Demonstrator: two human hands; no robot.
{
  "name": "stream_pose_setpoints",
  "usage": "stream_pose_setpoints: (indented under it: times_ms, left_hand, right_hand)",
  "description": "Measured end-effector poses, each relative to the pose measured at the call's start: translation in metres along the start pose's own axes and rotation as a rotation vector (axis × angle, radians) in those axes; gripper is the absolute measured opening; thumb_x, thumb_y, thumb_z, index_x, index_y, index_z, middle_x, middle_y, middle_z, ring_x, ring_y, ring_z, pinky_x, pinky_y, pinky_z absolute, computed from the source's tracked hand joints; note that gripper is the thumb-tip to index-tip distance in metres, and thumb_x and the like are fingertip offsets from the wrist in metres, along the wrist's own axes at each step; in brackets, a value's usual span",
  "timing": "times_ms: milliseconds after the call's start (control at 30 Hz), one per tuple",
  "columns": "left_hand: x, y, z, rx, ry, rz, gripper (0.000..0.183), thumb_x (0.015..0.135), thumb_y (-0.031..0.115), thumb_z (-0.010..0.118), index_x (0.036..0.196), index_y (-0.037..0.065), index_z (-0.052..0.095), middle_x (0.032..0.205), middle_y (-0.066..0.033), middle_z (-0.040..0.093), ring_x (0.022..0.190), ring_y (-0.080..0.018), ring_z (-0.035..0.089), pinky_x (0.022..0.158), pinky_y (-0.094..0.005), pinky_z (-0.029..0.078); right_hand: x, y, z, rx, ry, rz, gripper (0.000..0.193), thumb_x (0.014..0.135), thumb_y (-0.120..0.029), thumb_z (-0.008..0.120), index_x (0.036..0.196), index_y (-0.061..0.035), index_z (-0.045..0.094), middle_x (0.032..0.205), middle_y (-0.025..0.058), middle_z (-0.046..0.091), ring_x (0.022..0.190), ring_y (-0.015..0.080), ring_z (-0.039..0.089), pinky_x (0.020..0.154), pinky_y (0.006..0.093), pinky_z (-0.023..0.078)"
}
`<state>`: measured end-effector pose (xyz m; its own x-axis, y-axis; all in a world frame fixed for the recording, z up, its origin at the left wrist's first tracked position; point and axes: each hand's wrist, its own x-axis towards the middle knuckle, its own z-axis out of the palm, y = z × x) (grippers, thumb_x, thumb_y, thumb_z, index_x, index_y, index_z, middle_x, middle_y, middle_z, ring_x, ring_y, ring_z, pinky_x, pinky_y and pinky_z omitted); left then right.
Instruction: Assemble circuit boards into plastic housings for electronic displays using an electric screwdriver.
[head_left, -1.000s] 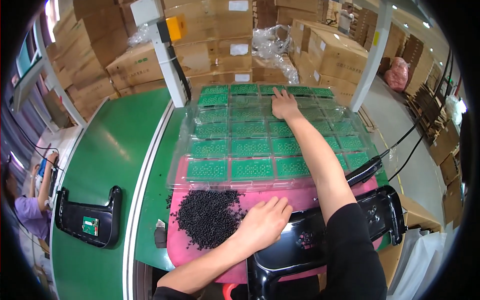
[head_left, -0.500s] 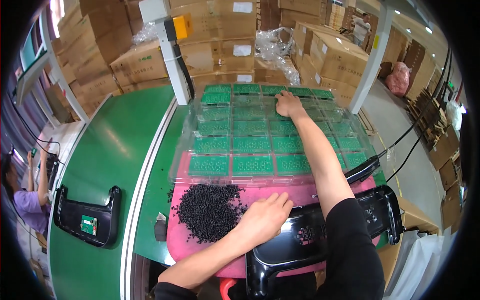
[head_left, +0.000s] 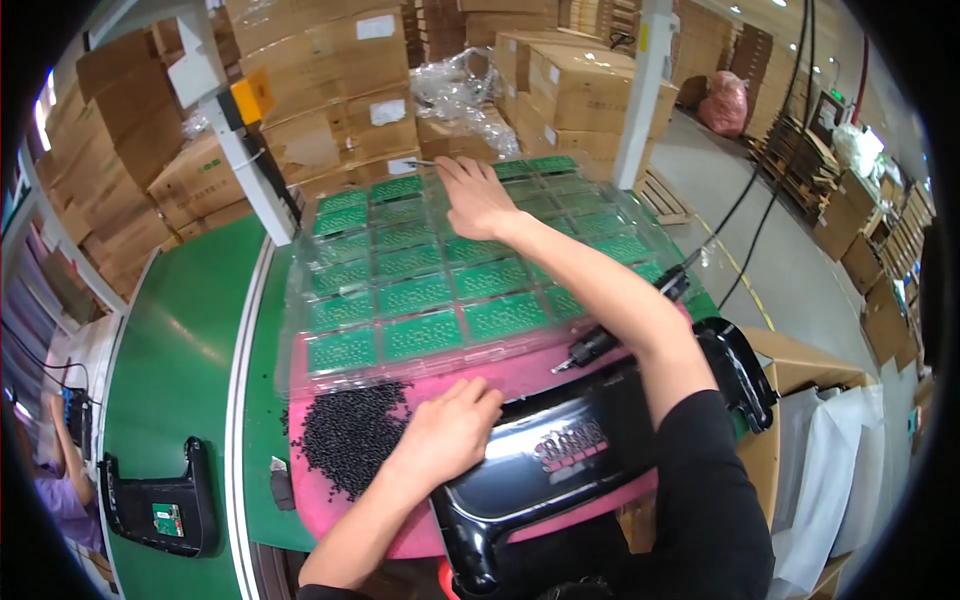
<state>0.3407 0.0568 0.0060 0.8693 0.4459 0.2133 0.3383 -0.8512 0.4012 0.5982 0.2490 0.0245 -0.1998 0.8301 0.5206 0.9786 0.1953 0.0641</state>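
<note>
My right hand reaches over the far row of a clear plastic tray filled with green circuit boards. Its fingers are closed on what looks like a circuit board, seen edge-on as a thin strip at the fingertips. Close to me, my left hand is curled, fingers together, by the left end of a glossy black plastic housing; what it holds, if anything, is hidden. Left of that hand lies a heap of small black screws on a pink mat.
A corded power screwdriver lies between tray and housing, under my right forearm. Another black housing with a board rests on the green belt. Metal posts and stacked cartons stand behind. A co-worker is at far left.
My right hand has closed at the tray's far row, with a thin edge now showing at its fingertips. The view has turned right. My left hand stays curled near the housing.
</note>
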Motion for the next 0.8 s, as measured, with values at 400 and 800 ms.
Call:
stream_pose_setpoints:
  times_ms: [400,800]
  left_hand:
    - [-0.015,0.015,0.002,-1.302,0.335,-0.070,0.051,0.100,0.019,0.058,0.142,-0.002,0.037,0.125,-0.0153,0.059,0.107,-0.0227,0.063,0.092,-0.0342,0.051]
    - [-0.019,0.065,-0.009,-0.866,-0.923,0.155,0.047,0.097,0.010,0.053,0.143,0.008,0.042,0.084,-0.0135,0.072,0.068,-0.0300,0.069,0.061,-0.0402,0.053]
  right_hand:
    - [-0.229,-0.101,-0.200,1.416,-0.222,-0.152,0.074,0.073,0.000,0.057,0.145,0.0000,0.040,0.148,0.0210,0.040,0.143,0.0341,0.034,0.118,0.0432,0.025]
    - [-0.318,-0.114,-0.229,0.713,-0.106,-0.174,0.020,0.076,-0.007,0.078,0.092,-0.0005,0.067,0.063,0.0034,0.052,0.054,0.0182,0.052,0.051,0.0312,0.041]
